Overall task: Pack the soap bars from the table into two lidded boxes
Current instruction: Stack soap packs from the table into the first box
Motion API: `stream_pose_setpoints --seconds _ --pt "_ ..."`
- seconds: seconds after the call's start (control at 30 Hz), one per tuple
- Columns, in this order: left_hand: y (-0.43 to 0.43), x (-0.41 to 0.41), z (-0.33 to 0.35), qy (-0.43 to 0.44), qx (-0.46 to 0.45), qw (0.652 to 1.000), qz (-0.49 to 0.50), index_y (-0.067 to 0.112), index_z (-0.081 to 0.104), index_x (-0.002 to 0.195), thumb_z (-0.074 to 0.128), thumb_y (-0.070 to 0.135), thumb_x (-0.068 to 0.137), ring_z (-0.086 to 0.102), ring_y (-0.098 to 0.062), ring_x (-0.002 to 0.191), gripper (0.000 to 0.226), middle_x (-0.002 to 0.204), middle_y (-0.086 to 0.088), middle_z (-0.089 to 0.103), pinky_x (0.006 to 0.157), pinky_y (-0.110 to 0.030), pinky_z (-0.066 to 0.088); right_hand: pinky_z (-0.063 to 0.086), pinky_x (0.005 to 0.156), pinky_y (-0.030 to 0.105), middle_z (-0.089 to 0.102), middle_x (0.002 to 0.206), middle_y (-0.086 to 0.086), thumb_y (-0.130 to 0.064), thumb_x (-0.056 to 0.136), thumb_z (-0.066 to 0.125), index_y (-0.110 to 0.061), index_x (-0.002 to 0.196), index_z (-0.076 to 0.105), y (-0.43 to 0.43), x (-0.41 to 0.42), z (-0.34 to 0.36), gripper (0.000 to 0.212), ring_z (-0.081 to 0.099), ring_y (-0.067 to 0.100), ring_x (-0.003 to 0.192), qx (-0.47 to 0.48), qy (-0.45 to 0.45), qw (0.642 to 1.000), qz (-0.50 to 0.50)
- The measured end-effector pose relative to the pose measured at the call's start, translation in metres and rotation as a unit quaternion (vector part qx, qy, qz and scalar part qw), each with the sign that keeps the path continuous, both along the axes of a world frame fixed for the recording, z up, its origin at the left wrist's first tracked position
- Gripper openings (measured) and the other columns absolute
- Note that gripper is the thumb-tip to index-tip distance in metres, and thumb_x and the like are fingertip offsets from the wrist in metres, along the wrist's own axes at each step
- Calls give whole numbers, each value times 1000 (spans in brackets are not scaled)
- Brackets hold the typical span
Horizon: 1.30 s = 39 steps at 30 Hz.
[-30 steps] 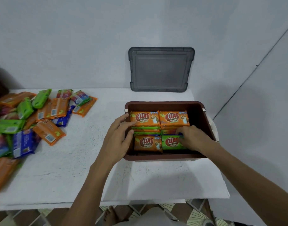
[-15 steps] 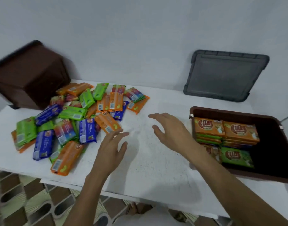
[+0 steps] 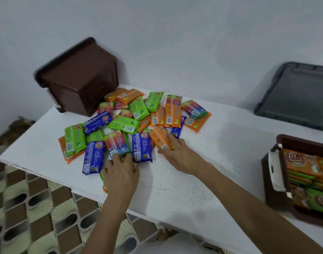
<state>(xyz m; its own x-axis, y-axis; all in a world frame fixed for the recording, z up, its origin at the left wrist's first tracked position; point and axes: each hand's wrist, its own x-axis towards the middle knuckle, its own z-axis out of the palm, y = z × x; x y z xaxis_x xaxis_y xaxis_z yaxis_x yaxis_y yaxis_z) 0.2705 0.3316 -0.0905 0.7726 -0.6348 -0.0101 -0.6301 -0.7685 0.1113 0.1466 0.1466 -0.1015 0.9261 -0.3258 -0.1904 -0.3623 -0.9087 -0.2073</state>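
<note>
The right hand [image 3: 180, 156] was on the orange bar [image 3: 159, 138] at the near edge of the heap of soap bars [image 3: 138, 114]. Its fingers [image 3: 173, 143] lay nearly straight and slightly spread across the top of the wrapper, with the thumb at the bar's near end. No closed grip showed. The bar's long axis ran on from those fingers, up and to the left, almost in line with them. Closing on it would probably need little turning of the wrist.

The left hand [image 3: 121, 175] was beside it, with curled fingers [image 3: 118, 159] bunched together. They touched the near end of a multicoloured bar [image 3: 116, 142] that pointed straight away from them. A blue bar [image 3: 141, 147] lay just to the right of those fingers, parallel to it. The pictures did not show whether the left fingers pinched anything, since the palm hid what lay under it.

The open box [image 3: 272, 189], with packed bars [image 3: 301, 162] stacked inside, stood well to the right of both hands on the white surface [image 3: 202, 171]. The right hand was the nearer to it, so its bar would likely have the shorter carry. A second box [image 3: 80, 79] leaned tipped beyond the heap, and a grey lid [image 3: 296, 96] stood propped behind the open box.
</note>
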Motion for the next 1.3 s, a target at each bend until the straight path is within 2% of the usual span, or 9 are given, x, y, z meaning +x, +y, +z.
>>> stream_pose_setpoints --seconds 0.17,0.3,0.37,0.47,0.57,0.7,0.83,1.0,1.3 --pt "3 9 1 28 17 999 12 28 54 123 60 50 85 55 -35 110 45 120 -11 53 90 -46 44 39 106 49 11 162 12 -34 100 49 -33 139 44 2 -2 6 40 24 38 140 -11 -29 999 11" --pt "0 10 17 70 -10 997 -21 29 53 126 61 51 85 56 -32 112 47 122 -10 55 91 -45 46 51 90 42 21 159 9 -4 89 64 -36 146 31 6 -12 8 73 40 32 127 -50 -48 998 11" --pt "-5 5 32 97 -40 993 -47 31 51 129 65 50 83 58 -31 109 51 124 -9 54 86 -43 50 55 80 39 41 147 11 4 87 61 -34 149 27 8 -22 14 80 49 29 114 -59 -93 994 -11" --pt "-17 -9 57 134 -85 984 -81 36 47 132 70 47 80 60 -26 103 58 125 -6 51 79 -40 56 56 70 38 61 116 9 -5 94 51 -33 142 37 8 -48 32 57 57 23 93 8 -182 981 -64" --pt "-28 -23 76 145 -146 971 -122 39 50 131 73 47 78 62 -18 97 58 125 1 53 74 -33 54 55 69 22 65 108 1 -16 97 51 -34 137 43 7 -82 54 44 60 12 83 89 -237 959 -130" --pt "-49 -50 92 244 -253 921 -166 39 59 124 77 37 78 67 2 71 49 122 12 51 66 -7 44 55 79 14 62 113 -14 -17 97 55 -42 127 49 3 -134 85 39 67 10 90 216 -296 899 -242" --pt "-76 -87 99 355 -341 854 -167 36 61 122 76 19 81 69 -7 88 47 123 9 54 70 -14 55 61 76 28 62 118 -11 -14 97 54 -33 132 54 -6 -198 112 40 70 11 94 268 -340 850 -302" --pt "-108 -140 105 489 -396 758 -169 38 62 119 69 7 86 68 -18 101 46 125 -1 63 78 -25 58 59 75 25 68 116 -3 -8 92 60 -24 129 60 -22 -277 147 40 69 9 101 317 -384 791 -356" --pt "-159 -236 96 570 -404 693 -176 26 58 129 67 6 87 66 -12 106 48 121 8 64 81 -29 58 61 79 42 69 114 -2 -11 91 63 -29 118 65 -53 -378 128 33 69 16 104 372 -300 791 -384"
